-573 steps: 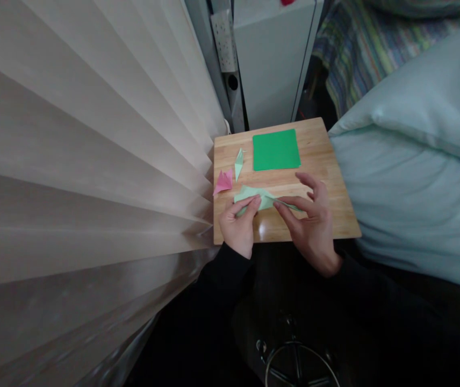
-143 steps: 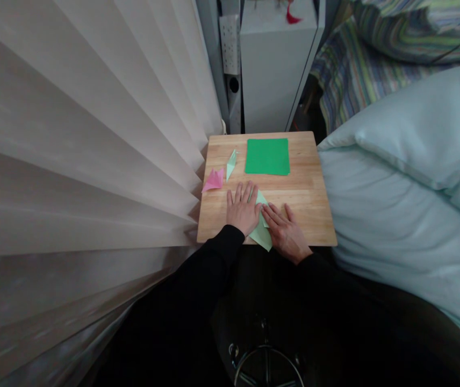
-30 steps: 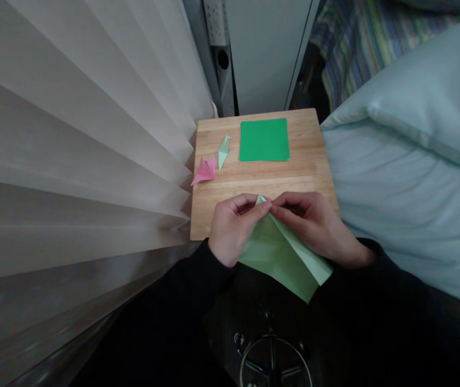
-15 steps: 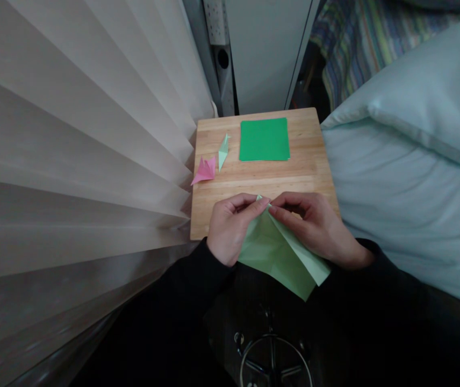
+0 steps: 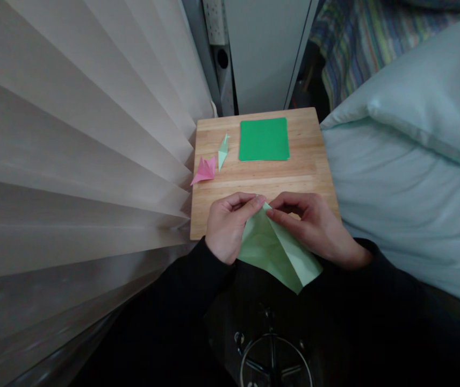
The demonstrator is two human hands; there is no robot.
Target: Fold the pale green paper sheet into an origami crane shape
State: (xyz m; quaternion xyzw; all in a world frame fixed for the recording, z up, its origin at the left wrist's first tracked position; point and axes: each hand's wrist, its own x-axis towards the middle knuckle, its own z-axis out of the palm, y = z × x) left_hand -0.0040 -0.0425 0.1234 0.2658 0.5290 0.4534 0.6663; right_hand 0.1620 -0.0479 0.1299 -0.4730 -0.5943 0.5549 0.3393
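A partly folded sheet of light green paper (image 5: 272, 250) hangs over the near edge of a small wooden table (image 5: 310, 169). My left hand (image 5: 227, 226) and my right hand (image 5: 314, 226) both pinch its upper tip, fingers closed on the paper. The sheet's lower corner points toward my lap. A dark green square sheet (image 5: 264, 140) lies flat at the back of the table. A small folded pink piece (image 5: 203, 170) and a small folded pale green piece (image 5: 223, 151) sit at the table's left edge.
A pleated beige curtain (image 5: 72, 140) fills the left side and touches the table. A pale blue pillow and bedding (image 5: 407, 140) border the right. A grey cabinet (image 5: 262, 54) stands behind. A stool base (image 5: 272, 360) shows below.
Earlier the paper was pressed flat on the table; now both hands hold it by its tip. In the last second the hanging corner has drawn up and in slightly.
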